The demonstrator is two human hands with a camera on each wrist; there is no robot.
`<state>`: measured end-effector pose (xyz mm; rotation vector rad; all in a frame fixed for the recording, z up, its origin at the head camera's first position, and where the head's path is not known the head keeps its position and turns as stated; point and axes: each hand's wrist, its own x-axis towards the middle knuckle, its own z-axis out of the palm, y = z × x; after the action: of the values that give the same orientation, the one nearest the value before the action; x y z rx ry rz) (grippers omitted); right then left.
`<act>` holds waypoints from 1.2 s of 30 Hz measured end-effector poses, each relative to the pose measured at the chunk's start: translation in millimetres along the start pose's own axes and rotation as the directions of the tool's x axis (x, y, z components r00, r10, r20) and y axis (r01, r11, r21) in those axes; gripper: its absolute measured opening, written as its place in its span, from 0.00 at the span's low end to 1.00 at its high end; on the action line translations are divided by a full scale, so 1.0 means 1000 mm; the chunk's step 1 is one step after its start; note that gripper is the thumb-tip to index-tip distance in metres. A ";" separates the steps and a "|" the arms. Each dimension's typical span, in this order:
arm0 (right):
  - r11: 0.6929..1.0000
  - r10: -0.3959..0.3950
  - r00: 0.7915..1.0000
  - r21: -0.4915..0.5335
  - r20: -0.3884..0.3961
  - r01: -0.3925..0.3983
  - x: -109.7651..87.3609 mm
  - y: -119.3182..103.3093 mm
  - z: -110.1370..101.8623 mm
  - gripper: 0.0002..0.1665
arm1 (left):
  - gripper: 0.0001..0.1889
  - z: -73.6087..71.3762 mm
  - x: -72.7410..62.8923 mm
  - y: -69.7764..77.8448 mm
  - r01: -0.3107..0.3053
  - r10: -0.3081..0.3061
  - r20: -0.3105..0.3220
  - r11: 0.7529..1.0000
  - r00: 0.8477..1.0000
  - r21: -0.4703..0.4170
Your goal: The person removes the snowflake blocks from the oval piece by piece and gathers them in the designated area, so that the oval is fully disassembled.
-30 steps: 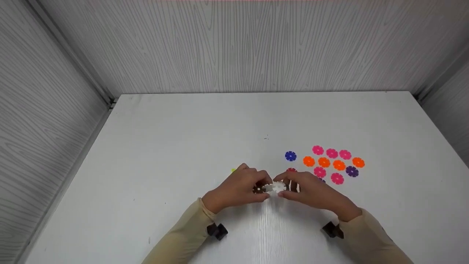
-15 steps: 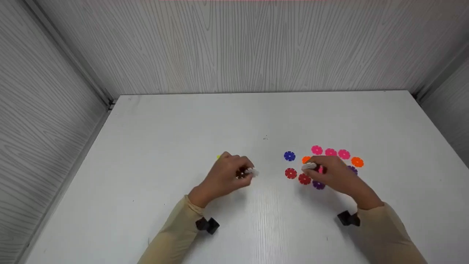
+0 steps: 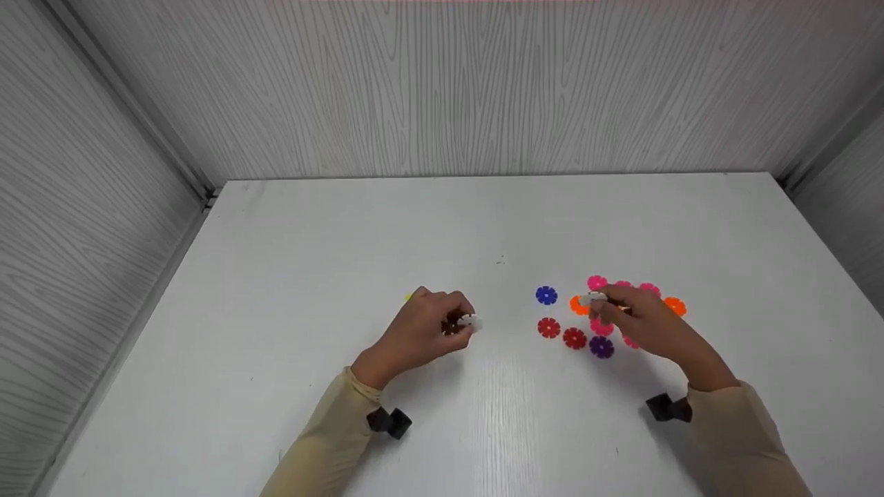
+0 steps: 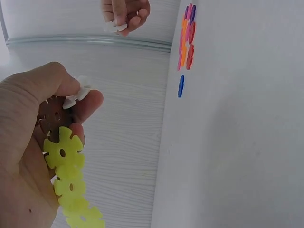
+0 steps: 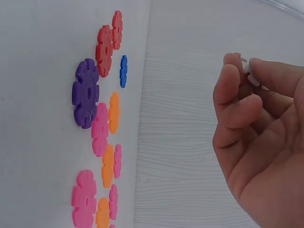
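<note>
My left hand (image 3: 421, 331) grips a chain of interlocking flower-shaped discs. In the left wrist view the yellow discs (image 4: 62, 153) hang down along the palm, a brown disc (image 4: 56, 114) sits within the fingers, and a white disc (image 4: 83, 88) is pinched between thumb and fingertip at the chain's end. Raised above the loose discs, my right hand (image 3: 642, 321) pinches another white disc (image 3: 592, 298) between thumb and fingers. From the right wrist view that disc is mostly covered by the fingers. The two hands are well apart.
Loose discs lie flat on the white table (image 3: 311, 262), below and around the right hand: a blue disc (image 3: 546, 295), red discs (image 3: 574, 338), a purple disc (image 3: 601, 347), and several pink and orange discs (image 3: 675, 306). A wood-patterned panel (image 3: 442, 90) stands behind the table.
The hands were together at the white discs and have separated. My left hand went left with the chain; my right moved right and up with a white disc, over the loose ones.
</note>
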<state>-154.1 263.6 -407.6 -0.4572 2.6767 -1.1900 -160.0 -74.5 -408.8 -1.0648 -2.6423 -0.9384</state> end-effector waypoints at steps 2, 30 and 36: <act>1.000 0.008 1.000 -0.001 0.008 -0.008 0.000 0.001 -0.001 0.13 | 0.04 0.000 0.000 0.000 -0.004 0.004 -0.002 1.000 1.000 0.009; 0.988 0.120 0.991 -0.108 0.062 -0.113 -0.001 0.038 -0.035 0.19 | 0.10 0.006 0.002 -0.003 -0.011 0.002 0.137 0.998 0.991 0.060; 0.976 0.200 0.970 -0.109 0.134 -0.186 -0.009 0.053 -0.050 0.20 | 0.20 0.005 0.000 0.000 0.006 -0.014 0.203 0.999 0.979 0.041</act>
<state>-170.9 334.6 -413.7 -0.2759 2.5917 -0.9403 -160.0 -71.3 -412.9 -1.1982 -2.8184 -0.8142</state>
